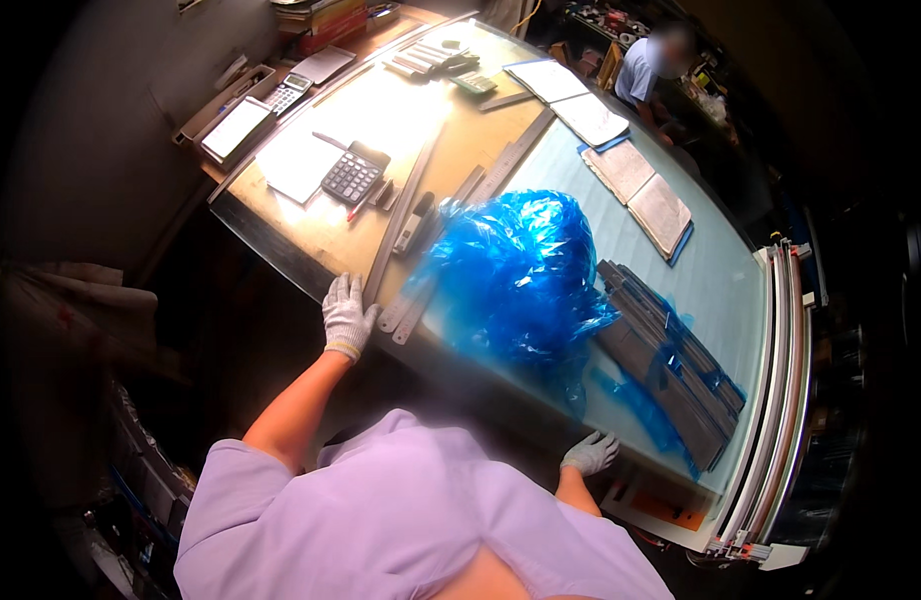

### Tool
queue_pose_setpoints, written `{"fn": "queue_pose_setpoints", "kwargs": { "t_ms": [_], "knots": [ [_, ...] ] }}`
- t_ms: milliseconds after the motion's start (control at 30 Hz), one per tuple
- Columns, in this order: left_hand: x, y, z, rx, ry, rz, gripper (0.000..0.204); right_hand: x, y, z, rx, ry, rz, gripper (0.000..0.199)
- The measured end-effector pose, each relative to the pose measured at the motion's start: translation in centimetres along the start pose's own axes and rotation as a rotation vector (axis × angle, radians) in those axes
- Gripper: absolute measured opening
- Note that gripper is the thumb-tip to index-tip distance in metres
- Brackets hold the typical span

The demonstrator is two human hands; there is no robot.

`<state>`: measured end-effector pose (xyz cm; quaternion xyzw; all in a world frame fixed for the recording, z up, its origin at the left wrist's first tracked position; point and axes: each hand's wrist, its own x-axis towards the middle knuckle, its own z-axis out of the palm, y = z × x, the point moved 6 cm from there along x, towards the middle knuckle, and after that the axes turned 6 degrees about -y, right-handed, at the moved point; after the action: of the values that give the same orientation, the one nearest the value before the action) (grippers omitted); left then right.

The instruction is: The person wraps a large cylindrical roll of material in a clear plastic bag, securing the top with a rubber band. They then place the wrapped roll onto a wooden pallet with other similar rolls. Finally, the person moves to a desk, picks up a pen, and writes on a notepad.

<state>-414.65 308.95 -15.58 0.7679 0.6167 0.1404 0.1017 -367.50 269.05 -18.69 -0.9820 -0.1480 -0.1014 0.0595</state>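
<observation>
Nearest, a lilac shirt (401, 520) filling the lower middle, both bare forearms reaching up to the table (311, 245).

Left hand (347, 316) in a white knit glove, laid flat on the near edge of the table, fingers (343, 292) straight and slightly spread, clamped on nothing; fingertips just beside the near ends of some long metal strips (411, 290). Right hand (591, 452), gloved the same, resting on the near edge further right, fingers loosely curled over the rim and holding nothing, just below the trailing end of the blue plastic.

Between the two hands and a little further in, a big crumpled heap of blue plastic sheet (516, 275) lying on the pale glass top. To its right, touching the plastic, a stack of dark grey flat bars (666, 355) with blue film partly beneath. Along the right end of the table, a curved rail of white and brown strips (786, 390).

Beyond the left hand, a long steel ruler (511, 160) slanting away, a dark calculator (355, 173) on a white sheet of paper (299, 160), a red pen just beside. Further right, open notebooks (649, 195) and white papers (571, 95).

At the far edge, a second calculator (287, 93), a tray (238, 125), stacked books (321, 20). Farthest off, another person in a light blue shirt (639, 72), seated past the table corner.
</observation>
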Motion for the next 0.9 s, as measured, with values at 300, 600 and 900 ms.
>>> {"fn": "queue_pose_setpoints", "kwargs": {
  "t_ms": [300, 600, 900],
  "knots": [
    [3.9, -0.4, 0.1, 0.156, 0.085, -0.224, 0.042, 0.1, 0.2, 0.3, 0.067, 0.006, -0.025, 0.037],
    [-5.4, -2.5, -2.0, 0.167, -0.055, -0.300, 0.048, 0.1, 0.5, 0.6, 0.068, 0.031, -0.025, 0.038],
    [-1.0, -3.3, -2.4, -0.077, -0.106, -0.220, 0.053, 0.1, 0.5, 0.2, 0.091, 0.047, -0.037, 0.038]
  ]
}}
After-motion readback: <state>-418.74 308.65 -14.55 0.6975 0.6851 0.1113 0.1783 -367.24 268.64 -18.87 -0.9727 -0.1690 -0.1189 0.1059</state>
